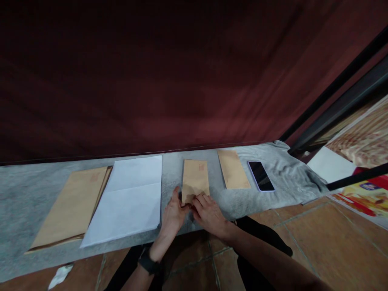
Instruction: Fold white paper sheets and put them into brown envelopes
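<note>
Brown paper envelope (194,178) lies partly hidden under the right hand (209,213).

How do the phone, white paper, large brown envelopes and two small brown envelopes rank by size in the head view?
1. White paper
2. Large brown envelopes
3. Middle small brown envelope and right small brown envelope: order unsure, as fingers partly cover the middle one
4. Phone

Right fingers (200,199) bent; left fingers (175,194) perhaps spread
</note>
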Demonstrator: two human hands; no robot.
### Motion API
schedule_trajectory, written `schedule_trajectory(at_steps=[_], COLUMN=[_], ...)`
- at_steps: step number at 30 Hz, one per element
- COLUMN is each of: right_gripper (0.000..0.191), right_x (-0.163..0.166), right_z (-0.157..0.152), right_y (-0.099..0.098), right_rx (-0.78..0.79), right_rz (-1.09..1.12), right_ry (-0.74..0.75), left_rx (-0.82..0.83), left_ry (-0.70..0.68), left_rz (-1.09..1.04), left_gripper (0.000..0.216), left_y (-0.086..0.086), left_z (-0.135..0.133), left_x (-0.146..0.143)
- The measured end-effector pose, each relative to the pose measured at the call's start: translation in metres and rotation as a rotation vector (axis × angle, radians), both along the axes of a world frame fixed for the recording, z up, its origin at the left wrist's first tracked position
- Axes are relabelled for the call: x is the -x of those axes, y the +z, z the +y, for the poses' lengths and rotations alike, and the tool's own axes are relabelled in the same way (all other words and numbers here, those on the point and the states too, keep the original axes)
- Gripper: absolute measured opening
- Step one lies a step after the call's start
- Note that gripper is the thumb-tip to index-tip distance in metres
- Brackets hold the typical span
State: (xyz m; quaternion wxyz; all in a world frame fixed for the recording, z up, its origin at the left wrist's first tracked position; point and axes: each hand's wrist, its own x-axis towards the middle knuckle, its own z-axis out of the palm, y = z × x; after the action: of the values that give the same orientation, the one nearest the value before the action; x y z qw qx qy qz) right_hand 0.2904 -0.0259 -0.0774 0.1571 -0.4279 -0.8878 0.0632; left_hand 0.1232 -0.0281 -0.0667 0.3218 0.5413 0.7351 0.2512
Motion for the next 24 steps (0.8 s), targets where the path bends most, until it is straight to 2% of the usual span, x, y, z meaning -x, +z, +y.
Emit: schedule_trajectory(at_steps=[3,6,11,14,16,19,21,24], right_gripper=[0.041,0.050,0.060,0.055,0.057,0.073,0.081,0.081], right_x=[0.004,0.009,0.006,-0.005,-0.010,-0.005,0.004,0.019], right_z=[-0.005,-0.004,0.008,0.019,0.026,0.031,0.029,0.022], right_y=[0.006,0.015,0.033,0.040,0.040,0.034,0.027,0.014], right_rx=[0.031,0.076,0.128,0.185,0.299,0.545,0.686,0.770], right_rz=[0.022,0.001,0.039,0.327,0.705,1.209,1.314,1.307], right_ry=[-0.012,-0.061,-0.171,-0.222,-0.288,-0.396,-0.382,-0.365], left_rx=[-0.018,0.020,0.017,-0.004,0.026,0.119,0.166,0.145], left_ry=[0.047,0.028,0.044,0.013,0.015,0.032,0.019,0.071], left_rz=[-0.355,-0.722,-1.085,-1.227,-1.210,-1.210,-1.263,-1.304], left_gripper=[0.073,0.071,0.078,0.068,0.062,0.061,0.061,0.060], left_y=[-0.002,0.004,0.025,0.033,0.032,0.026,0.021,0.015], left_z=[0.005,0.003,-0.003,-0.002,-0.001,-0.003,-0.004,-0.004], left_x=[0.005,0.004,-0.005,-0.008,-0.011,-0.017,-0.022,-0.026])
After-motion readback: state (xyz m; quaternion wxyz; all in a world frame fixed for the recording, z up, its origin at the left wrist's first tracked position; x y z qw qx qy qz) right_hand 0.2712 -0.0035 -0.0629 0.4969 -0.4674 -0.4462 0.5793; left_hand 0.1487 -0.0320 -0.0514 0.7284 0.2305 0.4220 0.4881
